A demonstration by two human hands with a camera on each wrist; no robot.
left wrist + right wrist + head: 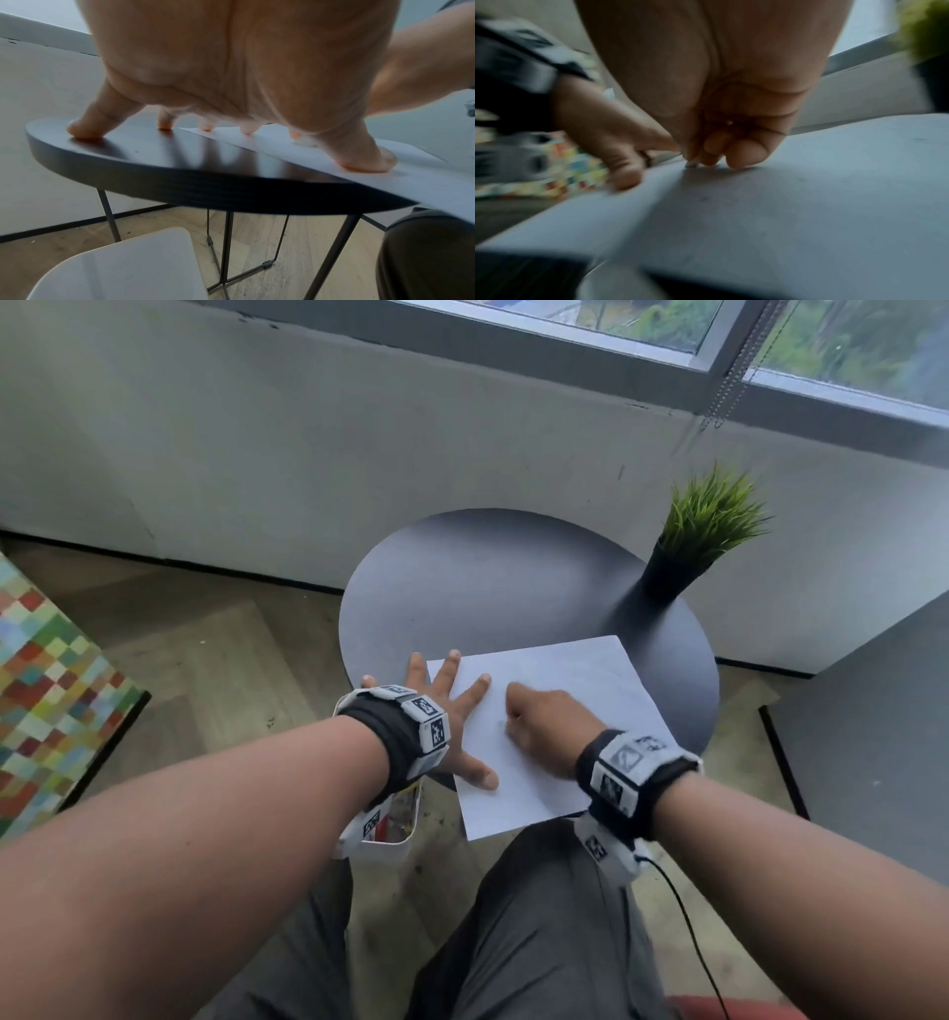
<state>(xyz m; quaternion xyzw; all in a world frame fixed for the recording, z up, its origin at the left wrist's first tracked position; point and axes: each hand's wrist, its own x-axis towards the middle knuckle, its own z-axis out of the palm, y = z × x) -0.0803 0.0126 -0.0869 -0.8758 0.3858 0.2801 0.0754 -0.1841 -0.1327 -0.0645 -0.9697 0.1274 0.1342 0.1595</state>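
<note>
A white sheet of paper (565,690) lies on a round dark table (488,588), its near corner hanging over the edge above my lap. My left hand (452,711) is spread flat, with the thumb and two fingers pressing the sheet's left side and the other fingertips on the bare table (180,162). My right hand (534,721) rests on the middle of the sheet with its fingers curled. In the blurred right wrist view its fingertips (744,154) pinch a small pale object (691,164) against the paper (782,203). I cannot tell what that object is.
A green potted plant (703,541) in a black pot stands at the table's far right edge. A white chair seat (128,263) sits low on the left. A multicoloured checked piece (46,690) is at far left, a grey block (873,762) at right.
</note>
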